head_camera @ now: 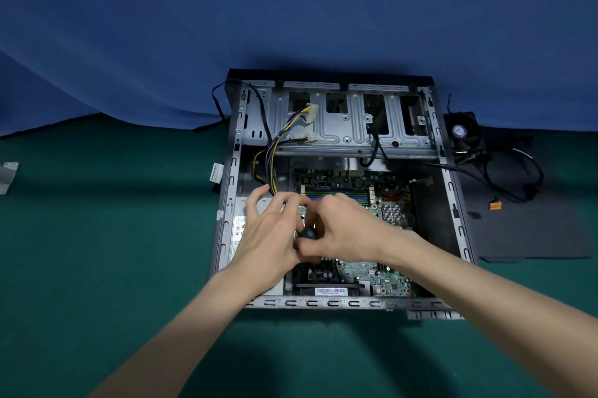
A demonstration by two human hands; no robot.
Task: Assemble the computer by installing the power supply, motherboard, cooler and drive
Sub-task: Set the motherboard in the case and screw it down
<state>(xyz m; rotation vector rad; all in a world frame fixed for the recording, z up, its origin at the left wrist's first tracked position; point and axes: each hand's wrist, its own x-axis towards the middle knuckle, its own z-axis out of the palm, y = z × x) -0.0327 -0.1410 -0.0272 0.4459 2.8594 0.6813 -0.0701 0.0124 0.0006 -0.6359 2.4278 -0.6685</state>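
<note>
Inside the open case [336,303], which lies on its side on the green cloth [113,252], I have both hands over the motherboard [365,268]. My right hand [349,229] is curled, its fingers grasping a small dark object [307,233] just above the board; I cannot make out what that object is. My left hand [271,229] is released, fingers spread over the edge of the power supply [239,229], which sits along the case's left wall beside the motherboard. Whether the left thumb touches the dark object I cannot tell. A bundle of yellow and black cables [275,151] runs from the power supply up onto the drive cage [349,129] at the far end. The cooler [462,134] is outside the case, just right of its far corner, by a black side panel [534,236]
</note>
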